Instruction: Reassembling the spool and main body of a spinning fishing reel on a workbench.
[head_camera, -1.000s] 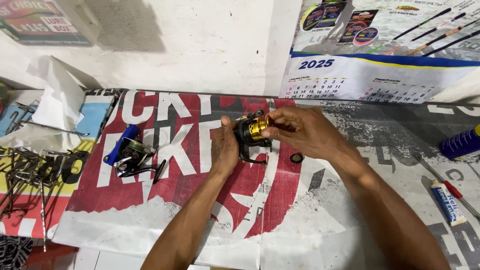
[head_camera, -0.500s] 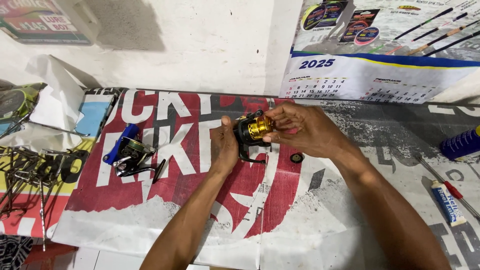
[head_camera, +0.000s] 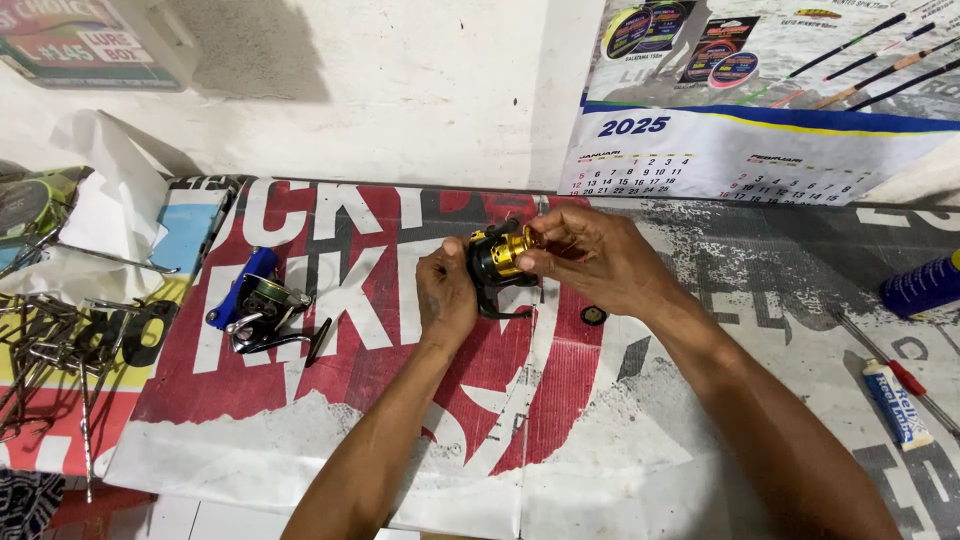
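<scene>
Near the middle of the frame, both hands hold a black and gold reel (head_camera: 497, 262) just above the desk (head_camera: 760, 330). The left hand (head_camera: 446, 294) is closed around the reel's left side from below, and the right hand (head_camera: 592, 262) grips its gold part from the right with the fingertips (head_camera: 528, 262). A red and white printed sheet (head_camera: 330, 420) covers the desk under the hands. A small black ring (head_camera: 594, 316) lies on the sheet just below the right hand. To the left, well apart from the hands, a second reel (head_camera: 262, 312) with a blue part lies on the sheet. At the left edge there is a heap of thin metal tools (head_camera: 50, 345). In the lower right a small tube (head_camera: 897, 402) lies beside a thin tool with a red grip (head_camera: 905, 375), and a blue bottle (head_camera: 922, 286) is at the right edge. A calendar (head_camera: 740, 150) hangs on the wall in the upper right.
</scene>
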